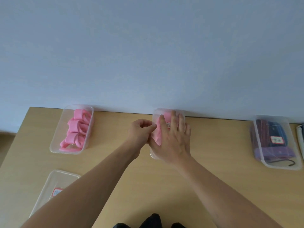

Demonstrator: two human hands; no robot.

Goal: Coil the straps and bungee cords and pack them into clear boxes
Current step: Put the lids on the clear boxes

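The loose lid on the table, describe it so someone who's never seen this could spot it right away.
On the tan table, look at the near left corner, in front of the open box of pink straps. The lid lies flat there, partly under the person's left forearm. Unlike the three boxes along the wall, it is shallow, holds nothing, and shows a red-bordered label.

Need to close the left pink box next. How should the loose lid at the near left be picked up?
Take the loose lid by its far short edge, coming from above. It lies flat on the table, and the left forearm covers its near right part, so only the far and left edges are free.
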